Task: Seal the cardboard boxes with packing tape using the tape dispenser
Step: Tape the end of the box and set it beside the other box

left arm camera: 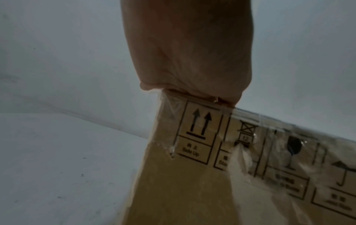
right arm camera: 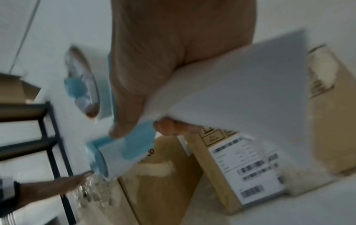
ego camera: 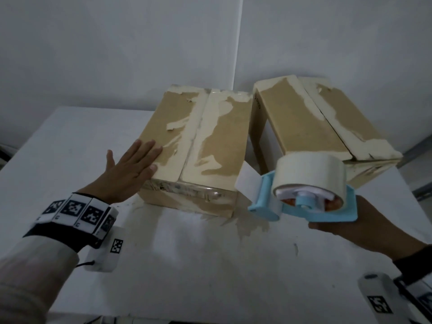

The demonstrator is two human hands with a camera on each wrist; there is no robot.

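Observation:
Two brown cardboard boxes stand side by side on a white table [ego camera: 70, 136]. The left box [ego camera: 217, 141] has torn paper patches and glossy tape along its centre seam. My left hand [ego camera: 131, 169] lies flat with straight fingers on its near left top corner; the left wrist view shows the palm [left arm camera: 192, 60] pressing that box [left arm camera: 183, 182] above its printed handling marks. The right box [ego camera: 311, 118] stands behind. My right hand [ego camera: 364, 223] grips a light blue tape dispenser [ego camera: 301, 204] with a white tape roll [ego camera: 311, 176], held in the air in front of the right box; the right wrist view [right arm camera: 146, 85] is blurred.
A white wall rises behind the table. In the right wrist view a black metal shelf frame [right arm camera: 50, 144] stands beside the table, and a white shipping label [right arm camera: 248, 169] with barcodes is on a box side. Bare table surface lies in front of the boxes.

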